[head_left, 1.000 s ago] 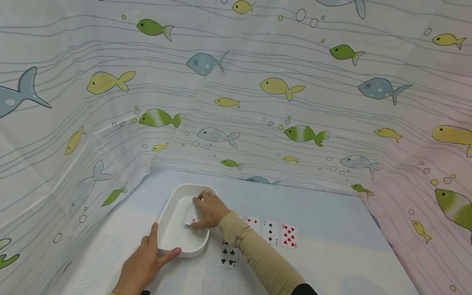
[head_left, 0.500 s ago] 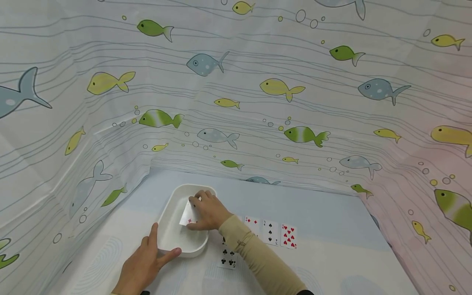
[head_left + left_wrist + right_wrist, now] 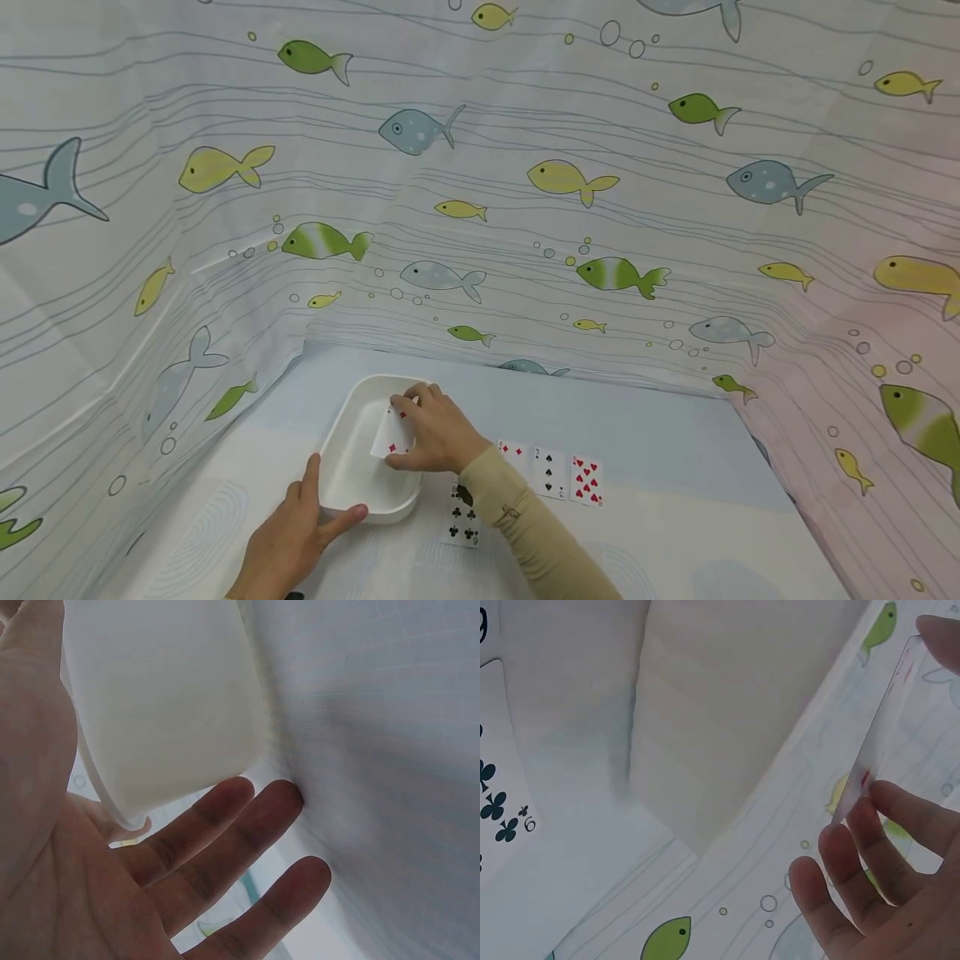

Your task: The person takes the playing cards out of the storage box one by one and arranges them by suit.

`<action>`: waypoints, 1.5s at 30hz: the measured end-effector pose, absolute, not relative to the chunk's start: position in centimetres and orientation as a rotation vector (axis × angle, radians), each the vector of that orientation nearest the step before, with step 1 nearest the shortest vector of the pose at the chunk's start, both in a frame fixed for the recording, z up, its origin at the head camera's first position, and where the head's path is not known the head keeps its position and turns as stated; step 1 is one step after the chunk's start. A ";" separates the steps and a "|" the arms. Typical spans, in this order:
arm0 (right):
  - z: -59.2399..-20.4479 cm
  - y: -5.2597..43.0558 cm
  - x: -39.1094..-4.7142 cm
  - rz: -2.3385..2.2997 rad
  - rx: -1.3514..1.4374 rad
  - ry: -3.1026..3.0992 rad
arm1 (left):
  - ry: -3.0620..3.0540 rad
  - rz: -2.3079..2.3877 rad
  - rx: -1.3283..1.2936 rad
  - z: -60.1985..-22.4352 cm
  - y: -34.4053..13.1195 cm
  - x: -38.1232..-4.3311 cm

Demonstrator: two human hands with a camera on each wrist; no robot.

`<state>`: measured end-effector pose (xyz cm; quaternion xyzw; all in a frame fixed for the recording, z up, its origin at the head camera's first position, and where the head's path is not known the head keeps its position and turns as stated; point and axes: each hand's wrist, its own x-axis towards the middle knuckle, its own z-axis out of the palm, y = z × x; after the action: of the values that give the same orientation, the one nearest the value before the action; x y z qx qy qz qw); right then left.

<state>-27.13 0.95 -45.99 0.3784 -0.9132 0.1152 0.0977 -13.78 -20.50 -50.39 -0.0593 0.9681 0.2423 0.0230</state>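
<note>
In the head view my right hand (image 3: 442, 433) pinches a diamond playing card (image 3: 388, 437) by opposite edges, tilted over the inside of a white tray (image 3: 347, 454). The right wrist view shows the card almost edge-on between thumb and fingertips. My left hand (image 3: 285, 533) rests at the tray's near left corner, index finger along the side and thumb along the near rim. Seen from the left wrist, its extended fingers (image 3: 225, 851) lie against or beside the outer wall. The right hand hides part of the card's face and the tray's right side.
Right of the tray lies a row of playing cards: a diamond card (image 3: 513, 451), a three of spades (image 3: 550, 473) and an eight of hearts (image 3: 586, 482). A club card (image 3: 464, 527) lies nearer, partly under the right sleeve (image 3: 525, 517). Fish-printed sheeting (image 3: 495, 242) rises behind the table.
The right hand has shifted slightly right with the card, whose tilt has changed a little. The left hand and the tray stay put.
</note>
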 end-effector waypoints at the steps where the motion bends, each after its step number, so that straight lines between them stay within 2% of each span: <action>1: -45.9 1.1 -27.0 0.346 1.124 -2.700 | 2.995 0.749 -0.184 -50.4 -20.5 -13.8; 45: -44.7 11.0 -22.9 0.271 1.118 -2.632 | 3.033 0.785 -0.161 -50.6 -20.3 -13.3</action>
<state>-22.93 10.98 -44.65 0.3858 -0.9080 0.0934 0.1343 -13.34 -20.33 -50.62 -0.0513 0.9668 0.2502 0.0025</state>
